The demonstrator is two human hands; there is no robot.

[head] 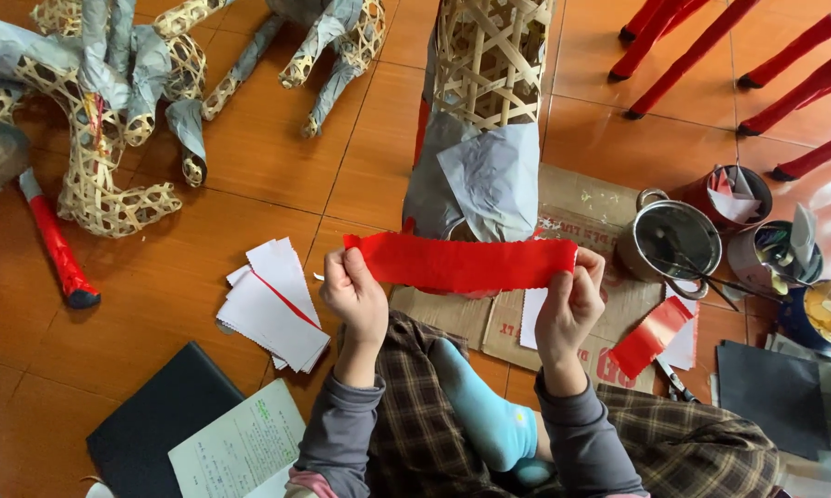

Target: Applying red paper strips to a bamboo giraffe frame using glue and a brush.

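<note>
Hands, left (355, 293) and right (570, 297), each grip pinching one end of red paper strip (462, 262), bare floor (157, 277) leftward.

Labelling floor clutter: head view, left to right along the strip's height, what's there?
Red-wrapped stick → stack of white paper → left hand → red paper strip → right hand → steel pot → tins of tools.

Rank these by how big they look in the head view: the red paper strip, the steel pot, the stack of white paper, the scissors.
1. Red paper strip, stretched between both hands.
2. Stack of white paper and steel pot: look about alike, so unranked.
3. Scissors, smallest and partly hidden.
</note>
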